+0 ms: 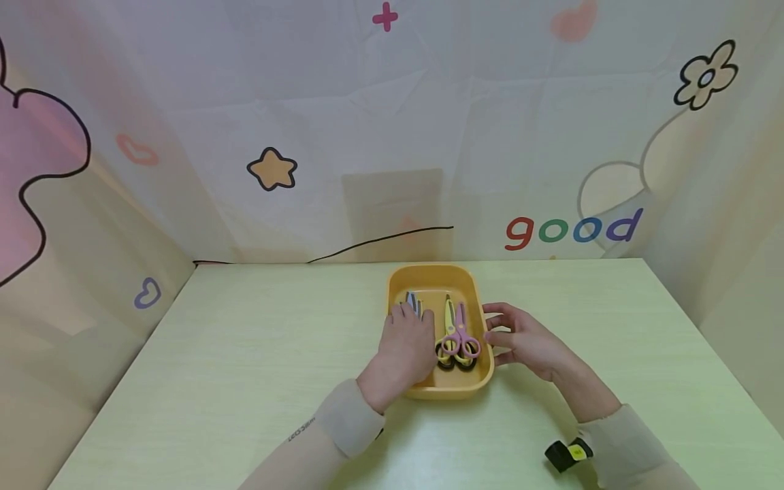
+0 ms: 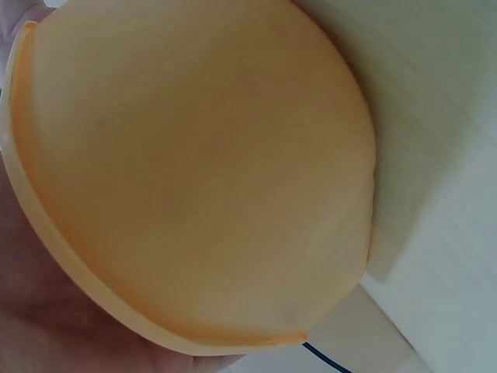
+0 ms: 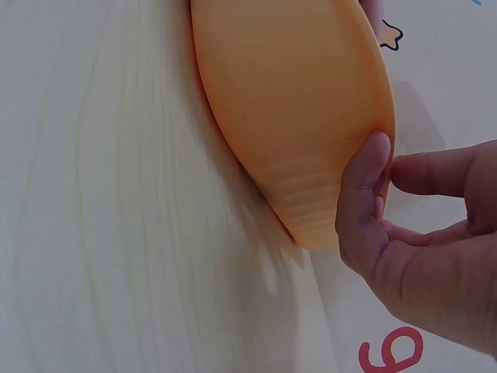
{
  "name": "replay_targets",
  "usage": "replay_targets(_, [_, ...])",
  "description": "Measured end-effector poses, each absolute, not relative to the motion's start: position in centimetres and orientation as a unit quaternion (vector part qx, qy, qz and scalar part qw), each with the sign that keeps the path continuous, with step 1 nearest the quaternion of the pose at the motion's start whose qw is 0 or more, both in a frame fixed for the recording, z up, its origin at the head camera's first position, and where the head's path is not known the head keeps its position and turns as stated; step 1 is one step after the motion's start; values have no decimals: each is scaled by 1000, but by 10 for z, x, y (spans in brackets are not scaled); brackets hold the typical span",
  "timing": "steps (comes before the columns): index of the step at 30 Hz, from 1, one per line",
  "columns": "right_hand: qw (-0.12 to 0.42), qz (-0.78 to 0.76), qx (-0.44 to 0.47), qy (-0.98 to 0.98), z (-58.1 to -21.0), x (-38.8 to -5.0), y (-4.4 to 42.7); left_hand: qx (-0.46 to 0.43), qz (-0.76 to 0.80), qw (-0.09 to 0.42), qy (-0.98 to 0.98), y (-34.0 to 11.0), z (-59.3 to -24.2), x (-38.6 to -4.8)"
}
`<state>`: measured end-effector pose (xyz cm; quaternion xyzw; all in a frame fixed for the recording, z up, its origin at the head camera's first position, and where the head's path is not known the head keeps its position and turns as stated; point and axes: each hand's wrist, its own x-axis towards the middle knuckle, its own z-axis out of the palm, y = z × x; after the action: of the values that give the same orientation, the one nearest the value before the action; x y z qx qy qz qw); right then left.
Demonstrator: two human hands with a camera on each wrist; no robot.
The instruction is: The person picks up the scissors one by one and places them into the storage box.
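A yellow plastic tray (image 1: 450, 393) stands on the table. In its right half lie pink-handled scissors (image 1: 461, 340) over yellow scissors (image 1: 450, 313), with black handle loops at the bottom. My left hand (image 1: 407, 344) reaches over the left rim, fingers bent down into the tray beside slim blue-and-grey tips (image 1: 412, 299). Whatever is beneath that palm is hidden. The left wrist view shows only the tray's outer wall (image 2: 202, 171) and part of the palm behind its rim. At the right rim, my right hand (image 1: 529, 341) pinches the edge between thumb and fingers, seen closely in the right wrist view.
The pale green table (image 1: 245, 361) runs back to a printed cloth (image 1: 294, 109) with a star, hearts and the word good. More cloth hangs at both sides. A black strap with a yellow label (image 1: 569, 454) is on the right wrist.
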<state>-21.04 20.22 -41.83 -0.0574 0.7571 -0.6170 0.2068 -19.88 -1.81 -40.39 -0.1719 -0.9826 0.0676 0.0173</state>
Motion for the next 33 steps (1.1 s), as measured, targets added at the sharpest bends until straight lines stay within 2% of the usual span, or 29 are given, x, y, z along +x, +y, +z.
replay_targets(15, [207, -618, -52, 757, -419, -209, 202, -176, 61, 42, -982, -23, -408, -204])
replay_targets(23, [206, -619, -56, 756, -419, -209, 202, -220, 31, 68, -973, -32, -409, -203])
replay_targets(33, [204, -616, -56, 759, -418, -208, 201, -276, -157, 123, -940, -58, -412, -211])
